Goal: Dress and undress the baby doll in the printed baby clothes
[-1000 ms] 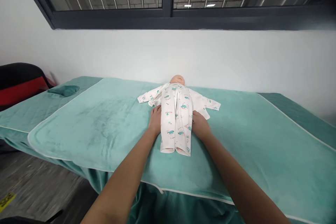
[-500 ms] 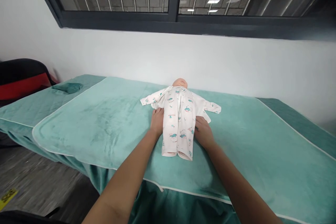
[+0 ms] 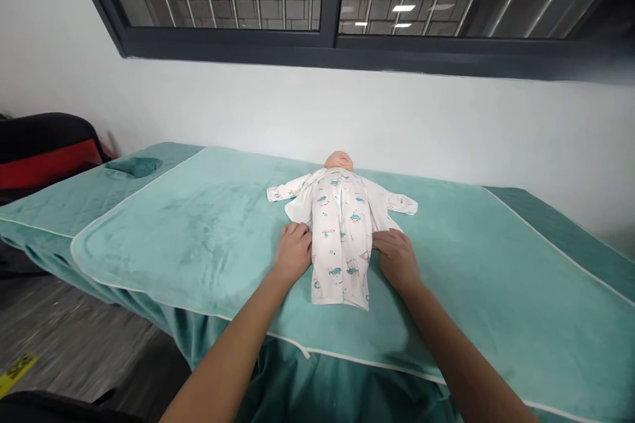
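Doll (image 3: 339, 160) mostly hidden under printed clothes (image 3: 327, 231); window (image 3: 328, 39) cropped at top; yellow marking (image 3: 18, 372) cropped left, lettering illegible

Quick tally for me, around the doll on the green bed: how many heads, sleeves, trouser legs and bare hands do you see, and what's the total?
Doll head: 1
Sleeves: 2
Trouser legs: 2
Hands, left hand and right hand: 2
Total: 7

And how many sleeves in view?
2: left sleeve angled out to the picture's left, right sleeve to its right, both on the green cover. No others show.
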`<state>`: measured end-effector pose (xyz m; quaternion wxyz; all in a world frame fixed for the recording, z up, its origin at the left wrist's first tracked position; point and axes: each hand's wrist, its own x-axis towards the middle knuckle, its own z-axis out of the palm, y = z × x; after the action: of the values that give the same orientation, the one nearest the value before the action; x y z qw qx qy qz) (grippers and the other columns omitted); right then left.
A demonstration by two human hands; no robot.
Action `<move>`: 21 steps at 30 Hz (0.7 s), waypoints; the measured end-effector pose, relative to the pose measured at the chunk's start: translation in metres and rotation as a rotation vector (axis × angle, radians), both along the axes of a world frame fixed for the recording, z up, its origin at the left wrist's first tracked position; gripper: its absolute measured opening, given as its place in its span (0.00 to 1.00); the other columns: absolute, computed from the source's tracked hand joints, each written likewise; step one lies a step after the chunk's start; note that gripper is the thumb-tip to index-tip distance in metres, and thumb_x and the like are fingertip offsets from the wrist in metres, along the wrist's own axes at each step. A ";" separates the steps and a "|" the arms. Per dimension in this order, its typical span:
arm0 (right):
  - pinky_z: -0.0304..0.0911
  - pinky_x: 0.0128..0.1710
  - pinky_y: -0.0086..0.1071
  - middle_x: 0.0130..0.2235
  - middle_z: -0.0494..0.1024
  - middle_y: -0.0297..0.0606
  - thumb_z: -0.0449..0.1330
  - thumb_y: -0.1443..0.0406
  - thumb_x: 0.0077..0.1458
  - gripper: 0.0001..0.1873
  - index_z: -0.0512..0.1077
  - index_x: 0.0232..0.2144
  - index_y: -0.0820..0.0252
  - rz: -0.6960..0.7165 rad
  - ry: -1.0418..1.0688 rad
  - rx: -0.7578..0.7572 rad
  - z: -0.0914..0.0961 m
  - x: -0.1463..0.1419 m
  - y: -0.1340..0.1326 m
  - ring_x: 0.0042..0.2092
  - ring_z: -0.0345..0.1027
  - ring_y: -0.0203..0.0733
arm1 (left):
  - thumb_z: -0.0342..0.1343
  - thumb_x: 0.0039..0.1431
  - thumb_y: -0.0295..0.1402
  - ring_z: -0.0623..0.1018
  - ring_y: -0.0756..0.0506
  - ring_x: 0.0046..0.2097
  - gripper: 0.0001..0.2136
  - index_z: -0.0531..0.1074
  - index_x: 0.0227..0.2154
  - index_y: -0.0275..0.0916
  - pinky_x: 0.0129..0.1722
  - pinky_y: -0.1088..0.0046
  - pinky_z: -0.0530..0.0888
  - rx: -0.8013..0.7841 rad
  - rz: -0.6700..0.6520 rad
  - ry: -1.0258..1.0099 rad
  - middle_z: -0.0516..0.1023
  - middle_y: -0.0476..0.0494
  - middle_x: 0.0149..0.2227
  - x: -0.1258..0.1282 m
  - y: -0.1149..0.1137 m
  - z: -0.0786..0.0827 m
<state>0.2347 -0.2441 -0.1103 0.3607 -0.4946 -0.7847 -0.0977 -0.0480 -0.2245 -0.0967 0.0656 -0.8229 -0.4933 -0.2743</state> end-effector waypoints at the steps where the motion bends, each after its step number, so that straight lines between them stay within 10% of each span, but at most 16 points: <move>1: 0.56 0.58 0.45 0.42 0.83 0.33 0.48 0.79 0.48 0.24 0.79 0.34 0.53 -0.004 -0.010 -0.019 -0.002 0.003 -0.005 0.48 0.73 0.43 | 0.52 0.62 0.29 0.70 0.40 0.43 0.08 0.75 0.31 0.41 0.42 0.60 0.65 -0.005 -0.010 -0.007 0.75 0.41 0.38 0.000 -0.001 -0.001; 9: 0.63 0.55 0.45 0.51 0.79 0.40 0.51 0.68 0.60 0.18 0.75 0.49 0.53 0.074 0.139 -0.264 -0.002 0.017 -0.024 0.53 0.71 0.47 | 0.48 0.61 0.26 0.72 0.45 0.48 0.10 0.75 0.37 0.41 0.49 0.68 0.70 -0.105 0.087 -0.234 0.74 0.44 0.43 -0.010 0.016 0.004; 16: 0.63 0.52 0.50 0.51 0.75 0.56 0.56 0.51 0.56 0.27 0.72 0.50 0.66 -0.529 0.374 -0.419 0.008 0.057 0.024 0.52 0.70 0.57 | 0.52 0.62 0.42 0.72 0.36 0.53 0.16 0.73 0.47 0.39 0.51 0.59 0.70 -0.245 0.446 -0.296 0.72 0.35 0.50 -0.018 0.075 0.013; 21: 0.66 0.48 0.47 0.43 0.80 0.48 0.66 0.56 0.44 0.20 0.78 0.39 0.61 -0.429 0.401 -0.799 0.036 0.060 0.059 0.47 0.73 0.58 | 0.53 0.61 0.40 0.71 0.33 0.53 0.15 0.73 0.47 0.39 0.51 0.56 0.69 -0.268 0.498 -0.200 0.72 0.33 0.50 -0.012 0.085 0.017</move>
<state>0.2947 -0.1848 -0.0740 0.2585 -0.7535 -0.5566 0.2360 -0.0597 -0.1394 -0.0799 -0.0274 -0.6466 -0.7159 -0.2618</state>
